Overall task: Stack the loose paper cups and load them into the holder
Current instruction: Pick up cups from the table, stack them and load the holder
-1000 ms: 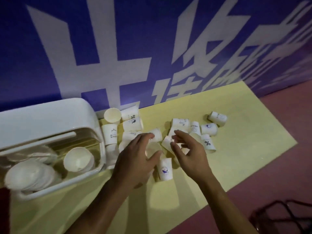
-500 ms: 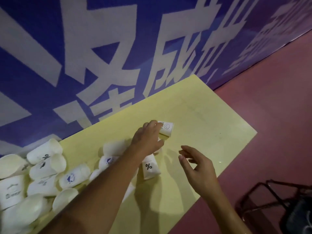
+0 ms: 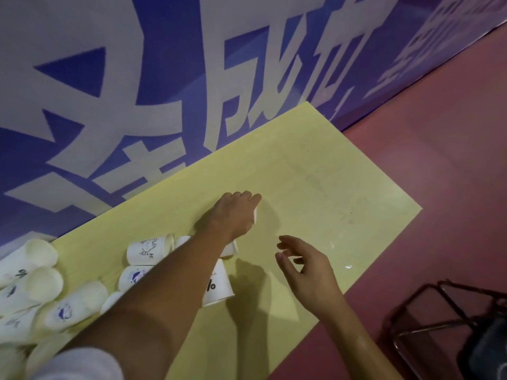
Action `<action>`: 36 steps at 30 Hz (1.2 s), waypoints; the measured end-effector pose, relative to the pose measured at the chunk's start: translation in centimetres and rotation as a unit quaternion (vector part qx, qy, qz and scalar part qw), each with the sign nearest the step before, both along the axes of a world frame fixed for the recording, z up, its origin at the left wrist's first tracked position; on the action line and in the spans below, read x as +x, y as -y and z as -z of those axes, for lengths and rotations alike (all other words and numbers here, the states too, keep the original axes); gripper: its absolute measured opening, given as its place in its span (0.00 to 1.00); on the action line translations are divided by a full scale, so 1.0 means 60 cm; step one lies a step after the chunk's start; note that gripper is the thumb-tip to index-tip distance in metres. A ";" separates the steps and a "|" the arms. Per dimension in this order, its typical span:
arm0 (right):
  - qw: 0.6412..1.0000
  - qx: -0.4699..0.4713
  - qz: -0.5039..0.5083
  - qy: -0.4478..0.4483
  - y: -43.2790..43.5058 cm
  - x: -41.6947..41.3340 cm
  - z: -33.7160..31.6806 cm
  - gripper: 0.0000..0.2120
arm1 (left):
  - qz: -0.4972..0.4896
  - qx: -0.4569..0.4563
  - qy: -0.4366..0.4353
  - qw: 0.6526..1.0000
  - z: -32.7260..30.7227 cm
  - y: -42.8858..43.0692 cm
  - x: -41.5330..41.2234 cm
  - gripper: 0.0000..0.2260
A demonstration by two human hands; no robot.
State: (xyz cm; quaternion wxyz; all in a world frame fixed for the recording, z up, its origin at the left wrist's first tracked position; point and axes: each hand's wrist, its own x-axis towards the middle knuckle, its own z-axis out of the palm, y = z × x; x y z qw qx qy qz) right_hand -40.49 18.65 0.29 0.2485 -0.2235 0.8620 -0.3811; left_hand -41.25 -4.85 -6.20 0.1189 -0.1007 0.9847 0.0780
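Several white paper cups lie on their sides on the yellow table (image 3: 315,187), at its left. Among them are one with a % mark (image 3: 219,286), one with a drawing (image 3: 148,248) and one with a blue print (image 3: 68,308). My left hand (image 3: 236,215) reaches past the pile. Its fingers curl over a lone paper cup (image 3: 255,215), of which only a white sliver shows. My right hand (image 3: 301,267) hovers just right of the pile, fingers loose and holding nothing. The holder is out of view.
A blue wall banner (image 3: 164,78) with large white characters runs along the table's far edge. Red floor (image 3: 439,160) lies to the right. A black metal frame (image 3: 439,311) stands on the floor at lower right.
The view has swung right, so the holder has left the frame. My left hand has moved from the pile onto the far lone cup and now covers it. My right hand stays open.
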 end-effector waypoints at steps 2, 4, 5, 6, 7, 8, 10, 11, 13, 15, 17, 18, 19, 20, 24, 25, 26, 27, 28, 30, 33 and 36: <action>1.000 0.006 -0.019 -0.003 0.013 -0.009 0.012 0.18 | -0.094 0.100 -0.048 0.989 -0.029 0.002 0.011 0.30; 0.999 0.022 -0.041 -0.007 0.034 -0.019 0.026 0.22 | -0.220 0.212 -0.150 0.940 -0.068 0.006 0.033 0.35; 0.998 0.033 -0.058 -0.006 0.048 -0.024 0.036 0.25 | -0.267 0.250 -0.202 0.909 -0.087 0.010 0.049 0.36; 0.996 0.044 -0.082 -0.004 0.063 -0.030 0.045 0.29 | -0.299 0.275 -0.246 0.880 -0.105 0.013 0.068 0.35; 0.992 0.054 -0.117 0.003 0.080 -0.035 0.055 0.33 | -0.322 0.292 -0.280 0.856 -0.119 0.020 0.093 0.35; 0.985 0.063 -0.160 0.007 0.098 -0.041 0.064 0.38 | -0.337 0.304 -0.302 0.839 -0.131 0.026 0.119 0.34; 0.965 0.086 -0.246 -0.006 0.133 -0.051 0.086 0.48 | -0.358 0.316 -0.310 0.822 -0.150 0.038 0.178 0.32; 0.956 0.098 -0.276 -0.025 0.148 -0.058 0.100 0.51 | -0.367 0.317 -0.301 0.821 -0.157 0.042 0.204 0.31; 0.938 0.113 -0.321 -0.062 0.175 -0.064 0.125 0.53 | -0.387 0.328 -0.283 0.814 -0.166 0.051 0.259 0.31; 0.930 0.114 -0.337 -0.089 0.189 -0.062 0.143 0.49 | -0.402 0.348 -0.275 0.801 -0.169 0.059 0.309 0.33; 0.938 0.089 -0.321 -0.093 0.189 -0.059 0.147 0.42 | -0.410 0.352 -0.277 0.794 -0.168 0.067 0.351 0.34; 0.944 0.082 -0.305 -0.094 0.188 -0.056 0.146 0.40 | -0.415 0.352 -0.281 0.791 -0.167 0.073 0.372 0.35; 0.949 0.078 -0.288 -0.099 0.188 -0.053 0.139 0.39 | -0.420 0.352 -0.286 0.786 -0.169 0.078 0.394 0.35; 0.953 0.075 -0.271 -0.109 0.188 -0.052 0.129 0.39 | -0.423 0.353 -0.295 0.781 -0.171 0.083 0.415 0.35; 0.961 0.039 -0.222 -0.163 0.201 -0.006 0.049 0.37 | -0.419 0.352 -0.340 0.765 -0.197 0.096 0.513 0.33; 0.961 0.021 -0.217 -0.172 0.208 0.018 0.023 0.38 | -0.414 0.348 -0.350 0.765 -0.205 0.098 0.542 0.32; 0.961 0.004 -0.213 -0.175 0.214 0.045 -0.003 0.39 | -0.410 0.344 -0.357 0.766 -0.210 0.099 0.570 0.32; 0.961 -0.009 -0.216 -0.174 0.225 0.082 -0.029 0.39 | -0.409 0.341 -0.363 0.765 -0.217 0.101 0.607 0.32; 0.960 -0.018 -0.223 -0.171 0.235 0.123 -0.051 0.39 | -0.409 0.339 -0.368 0.763 -0.222 0.103 0.643 0.33; 0.959 -0.033 -0.235 -0.156 0.260 0.218 -0.087 0.38 | -0.413 0.335 -0.376 0.759 -0.232 0.103 0.722 0.33; 0.954 -0.063 -0.260 -0.136 0.294 0.364 -0.120 0.38 | -0.418 0.332 -0.385 0.753 -0.239 0.095 0.836 0.33; 0.949 -0.095 -0.278 -0.116 0.333 0.497 -0.129 0.36 | -0.436 0.323 -0.385 0.747 -0.234 0.091 0.946 0.34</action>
